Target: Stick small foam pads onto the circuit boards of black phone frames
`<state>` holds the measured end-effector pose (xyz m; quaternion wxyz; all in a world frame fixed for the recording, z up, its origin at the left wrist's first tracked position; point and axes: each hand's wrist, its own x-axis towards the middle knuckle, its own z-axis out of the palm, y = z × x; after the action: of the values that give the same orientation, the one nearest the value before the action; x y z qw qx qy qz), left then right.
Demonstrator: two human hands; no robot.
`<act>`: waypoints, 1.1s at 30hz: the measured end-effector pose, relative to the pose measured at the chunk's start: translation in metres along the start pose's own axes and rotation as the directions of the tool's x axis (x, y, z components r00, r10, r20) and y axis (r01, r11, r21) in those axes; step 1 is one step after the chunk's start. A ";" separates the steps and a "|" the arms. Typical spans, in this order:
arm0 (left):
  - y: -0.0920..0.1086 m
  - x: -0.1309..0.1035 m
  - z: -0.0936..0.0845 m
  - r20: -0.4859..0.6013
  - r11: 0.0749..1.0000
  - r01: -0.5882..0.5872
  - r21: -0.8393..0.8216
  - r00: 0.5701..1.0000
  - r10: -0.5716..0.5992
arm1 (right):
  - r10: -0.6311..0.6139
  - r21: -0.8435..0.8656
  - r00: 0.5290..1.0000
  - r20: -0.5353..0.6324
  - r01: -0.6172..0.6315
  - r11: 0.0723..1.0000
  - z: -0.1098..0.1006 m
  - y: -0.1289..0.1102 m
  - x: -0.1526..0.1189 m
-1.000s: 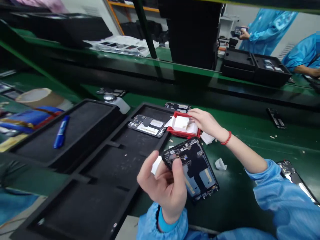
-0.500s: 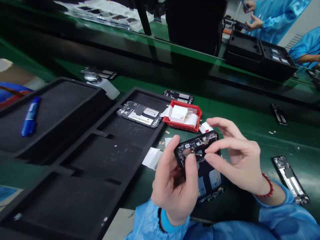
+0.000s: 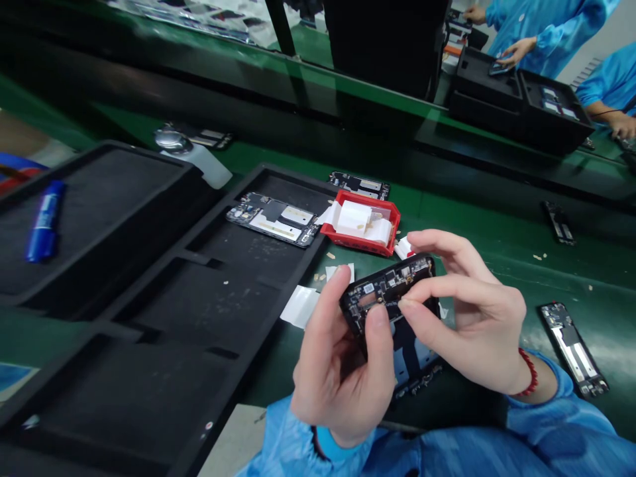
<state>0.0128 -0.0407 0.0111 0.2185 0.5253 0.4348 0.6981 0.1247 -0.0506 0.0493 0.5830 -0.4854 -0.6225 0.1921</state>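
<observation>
My left hand [image 3: 348, 364] grips the left end of an opened phone body [image 3: 412, 344], thumb on its inner face, fingers along the edge. The phone is tilted, its circuit board showing at the top. Over the board, my right hand [image 3: 472, 318] pinches thumb and index finger together; whatever lies between those fingertips is too small to make out. Beyond the phone stands a red bin [image 3: 396, 228] holding white paper pieces. Another opened phone [image 3: 273, 218] rests on the black foam tray [image 3: 278, 311] to the left.
A blue marker [image 3: 46, 222] lies on a black foam block [image 3: 119, 192] at left, beside a bottle with a metal top [image 3: 173, 140]. Opened phones lie at right [image 3: 574, 348] and behind the bin. Co-workers in blue sleeves [image 3: 561, 43] are across the bench.
My right thumb and index finger have closed together and shifted slightly left over the board. The phone in my left hand has tilted a little. A co-worker's hand has lowered to the black trays.
</observation>
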 end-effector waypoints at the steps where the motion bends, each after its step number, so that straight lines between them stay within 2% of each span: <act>1: 0.000 0.000 0.000 0.000 1.000 -0.003 -0.008 1.000 0.003 | -0.013 -0.009 1.000 -0.006 0.013 1.000 0.001 -0.001 0.000; 12: 0.001 0.000 -0.001 0.015 0.998 -0.046 0.036 0.999 0.045 | -0.071 -0.065 0.996 -0.062 0.067 0.996 0.005 -0.002 0.000; 21: 0.001 -0.003 -0.003 0.007 0.998 0.035 0.060 0.999 -0.035 | -0.071 -0.049 0.991 -0.112 0.066 0.997 0.009 -0.004 -0.001; 26: 0.001 -0.004 -0.005 0.021 0.995 0.040 0.090 0.999 -0.042 | -0.066 -0.042 0.987 -0.143 0.061 0.997 0.011 -0.006 -0.001; 33: 0.005 -0.002 -0.005 0.056 0.992 0.089 0.090 0.994 -0.094 | -0.090 -0.051 0.992 -0.094 0.085 0.995 0.006 -0.003 -0.002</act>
<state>0.0093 -0.0465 0.0142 0.2402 0.5347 0.4819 0.6513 0.1176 -0.0521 0.0490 0.6086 -0.4799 -0.6188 0.1280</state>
